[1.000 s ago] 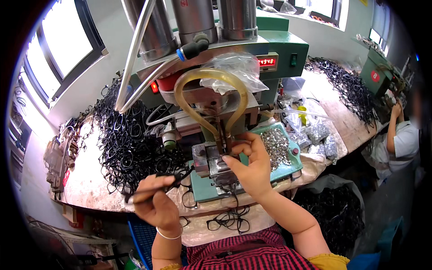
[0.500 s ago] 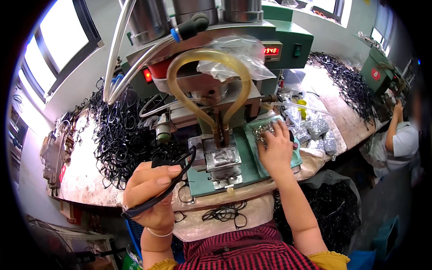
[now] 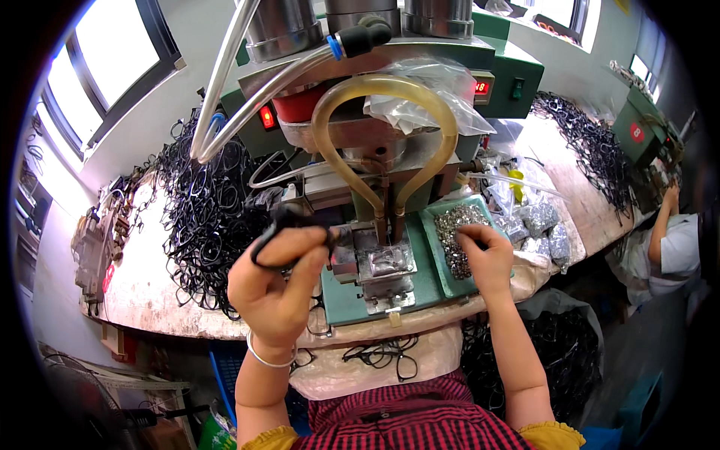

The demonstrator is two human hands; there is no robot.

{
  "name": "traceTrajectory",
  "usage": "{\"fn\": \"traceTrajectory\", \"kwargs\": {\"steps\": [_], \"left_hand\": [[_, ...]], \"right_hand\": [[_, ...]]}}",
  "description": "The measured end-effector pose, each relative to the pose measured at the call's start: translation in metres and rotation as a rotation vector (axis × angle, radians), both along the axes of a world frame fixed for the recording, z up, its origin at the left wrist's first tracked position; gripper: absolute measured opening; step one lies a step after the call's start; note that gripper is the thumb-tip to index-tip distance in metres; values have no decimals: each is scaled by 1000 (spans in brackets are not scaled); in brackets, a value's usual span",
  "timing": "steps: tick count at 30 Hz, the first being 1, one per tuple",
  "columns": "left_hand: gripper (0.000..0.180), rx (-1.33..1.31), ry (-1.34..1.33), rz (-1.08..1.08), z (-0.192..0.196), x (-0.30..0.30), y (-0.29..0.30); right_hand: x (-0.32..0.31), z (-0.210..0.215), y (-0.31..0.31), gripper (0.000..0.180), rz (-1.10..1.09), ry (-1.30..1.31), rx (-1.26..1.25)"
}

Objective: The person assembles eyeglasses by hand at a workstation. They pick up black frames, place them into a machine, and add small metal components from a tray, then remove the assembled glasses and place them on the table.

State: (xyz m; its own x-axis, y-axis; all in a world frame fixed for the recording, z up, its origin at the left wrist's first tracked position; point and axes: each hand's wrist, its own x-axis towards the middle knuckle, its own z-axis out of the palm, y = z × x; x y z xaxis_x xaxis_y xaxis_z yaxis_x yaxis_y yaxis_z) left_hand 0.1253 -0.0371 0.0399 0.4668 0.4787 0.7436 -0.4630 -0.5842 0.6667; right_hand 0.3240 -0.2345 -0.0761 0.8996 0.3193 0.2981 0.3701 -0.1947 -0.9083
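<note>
My left hand (image 3: 271, 289) is raised left of a metal fixture block (image 3: 386, 264), with its fingers closed on a black eyeglass frame (image 3: 288, 222). Part of that frame is blurred and hidden behind the fingers. Over on the right, my right hand (image 3: 491, 262) is at the near right side of a green tray (image 3: 444, 283) filled with small shiny metal parts (image 3: 451, 244). Its thumb and forefinger are pinched together above the parts; anything between them is too small to make out. Two metal prongs (image 3: 389, 229) of the press come down onto the fixture.
The green press (image 3: 510, 71) with a thick yellowish hose (image 3: 450, 142) rises ahead. A heap of black eyeglass frames (image 3: 199, 217) lies left, another (image 3: 585, 142) far right. Several frames (image 3: 382, 352) rest at the near edge. Bags of metal parts (image 3: 538, 216) sit beyond the tray. A co-worker (image 3: 679, 240) is at far right.
My left hand has turned and lifted the eyeglass frame, which now points away from me. The right hand's spread fingers have drawn together into a pinch, uncovering more metal parts. The view has shifted slightly.
</note>
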Motion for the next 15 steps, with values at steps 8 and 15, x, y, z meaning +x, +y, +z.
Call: {"fn": "traceTrajectory", "kwargs": {"steps": [8, 15], "left_hand": [[6, -139, -208, -4, -48, -17, -6], [13, -8, -135, 13, -8, -7, 14]], "right_hand": [[-73, 34, 68, 28, 230, -325, 373], [-76, 24, 74, 40, 272, -151, 529]]}}
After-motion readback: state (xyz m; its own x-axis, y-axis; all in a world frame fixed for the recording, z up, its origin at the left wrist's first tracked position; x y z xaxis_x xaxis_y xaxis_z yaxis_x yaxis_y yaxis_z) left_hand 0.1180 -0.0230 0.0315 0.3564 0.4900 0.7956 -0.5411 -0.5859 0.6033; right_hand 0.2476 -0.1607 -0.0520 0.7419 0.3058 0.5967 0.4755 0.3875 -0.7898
